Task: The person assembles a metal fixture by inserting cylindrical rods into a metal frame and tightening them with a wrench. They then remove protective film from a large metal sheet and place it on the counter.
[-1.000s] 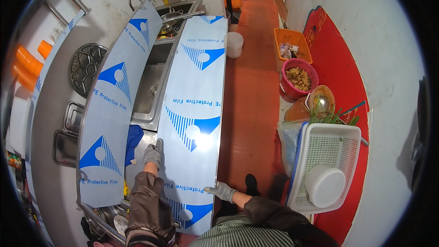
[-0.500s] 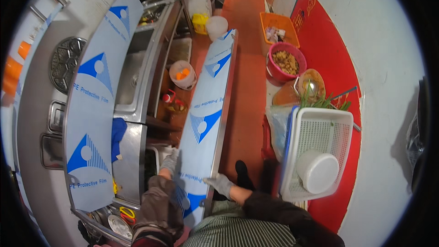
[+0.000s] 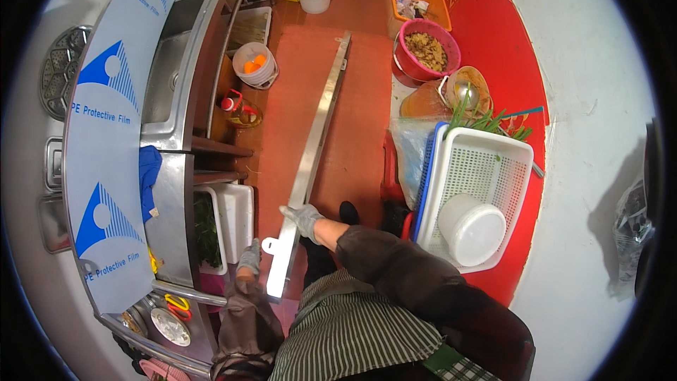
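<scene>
A long metal panel (image 3: pixel 315 144) stands almost edge-on before me, running away across the red floor. Its narrow silvery edge faces up, with a white tab (image 3: pixel 269 245) at the near end. My right hand (image 3: pixel 303 220), in a grey glove, is closed over that edge near this end. Left of the panel, my gloved left hand (image 3: pixel 249 259) hangs low with a gap between it and the metal. Its fingers point forward and seem apart, holding nothing visible. The panel's broad faces are hidden.
On the left stand a steel sink unit (image 3: pixel 185 116) and a white bucket (image 3: pixel 255 65) with orange pieces inside. White trays (image 3: pixel 236 215) sit under the counter. To the right are a white basket (image 3: pixel 518 169), a pink bucket (image 3: pixel 402 53) and an orange crate (image 3: pixel 393 0).
The panel has turned from showing its film-covered face to standing edge-on. My left hand has come away from its side, lower and nearer me. My right hand has moved left and forward.
</scene>
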`<action>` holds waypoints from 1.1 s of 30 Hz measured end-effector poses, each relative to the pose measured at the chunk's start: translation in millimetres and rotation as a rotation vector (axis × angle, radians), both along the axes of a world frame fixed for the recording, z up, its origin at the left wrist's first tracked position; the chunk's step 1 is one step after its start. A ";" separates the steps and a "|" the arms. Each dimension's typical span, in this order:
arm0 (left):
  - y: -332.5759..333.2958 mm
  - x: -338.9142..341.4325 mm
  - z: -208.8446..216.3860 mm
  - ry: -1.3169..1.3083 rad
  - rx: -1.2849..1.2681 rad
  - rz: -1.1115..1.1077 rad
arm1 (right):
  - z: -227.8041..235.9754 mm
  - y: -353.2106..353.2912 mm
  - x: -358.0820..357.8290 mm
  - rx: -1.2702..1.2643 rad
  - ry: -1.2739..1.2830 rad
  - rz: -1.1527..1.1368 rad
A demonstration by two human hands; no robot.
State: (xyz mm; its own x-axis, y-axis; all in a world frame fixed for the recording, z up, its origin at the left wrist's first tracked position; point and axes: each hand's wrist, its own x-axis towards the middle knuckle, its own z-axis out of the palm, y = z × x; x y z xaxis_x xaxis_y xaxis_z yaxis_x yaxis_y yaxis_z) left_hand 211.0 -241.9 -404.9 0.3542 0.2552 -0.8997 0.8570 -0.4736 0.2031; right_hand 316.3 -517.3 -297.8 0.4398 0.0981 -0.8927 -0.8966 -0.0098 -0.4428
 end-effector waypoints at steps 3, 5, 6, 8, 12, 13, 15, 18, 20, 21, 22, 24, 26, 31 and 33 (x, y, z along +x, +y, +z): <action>44.5 -23.0 8.0 0.027 -0.048 0.160 | 7.6 3.9 30.1 -0.005 0.052 0.291; 54.5 -8.3 43.3 -0.097 0.017 0.030 | 10.1 6.5 52.7 -0.017 -0.096 0.613; 50.9 2.1 69.6 -0.245 0.050 -0.127 | 11.6 8.0 62.1 0.033 -0.136 0.656; 27.5 24.0 131.2 -0.428 0.109 0.011 | 16.8 13.8 72.5 0.197 0.069 0.203; -59.2 37.4 241.7 -0.715 0.070 0.123 | 30.9 18.1 79.1 0.305 0.229 -0.101; -79.8 35.9 260.8 -0.780 0.011 0.058 | 34.6 17.0 80.6 0.311 0.207 -0.128; -109.6 33.6 291.5 -0.706 0.263 -0.267 | 42.3 13.2 84.8 0.237 0.134 -0.110; -134.1 47.4 319.9 -0.679 0.348 -0.261 | 58.7 7.0 94.1 0.215 0.113 -0.145; -138.2 63.8 340.0 -0.610 0.390 -0.348 | 75.6 5.2 105.6 0.301 -0.022 -0.251; -139.1 69.6 352.9 -0.733 0.427 -0.402 | 85.7 3.5 111.6 0.285 -0.031 -0.296; -138.8 77.3 366.7 -0.734 0.463 -0.418 | 96.8 3.2 117.5 0.390 -0.057 -0.357; -139.5 93.0 397.0 -0.779 0.439 -0.372 | 121.3 1.8 128.1 0.490 -0.084 -0.392; -143.2 106.7 427.0 -0.925 0.307 -0.331 | 143.1 -8.0 129.5 0.618 0.001 -0.417; -174.7 154.3 487.9 -0.508 0.398 -0.655 | 187.1 -46.1 129.0 0.650 -0.215 -0.303; -195.4 167.5 504.4 -0.450 0.382 -0.690 | 193.4 -64.0 135.3 0.692 -0.214 -0.358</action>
State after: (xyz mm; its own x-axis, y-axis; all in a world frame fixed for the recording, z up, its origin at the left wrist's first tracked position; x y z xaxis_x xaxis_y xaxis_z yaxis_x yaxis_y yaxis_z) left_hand 378.5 -437.3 99.6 0.8365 0.1090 -0.5371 0.2360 -0.9562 0.1734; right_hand 451.6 -581.4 -104.4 0.7036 0.4183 -0.5744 -0.6885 0.6011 -0.4057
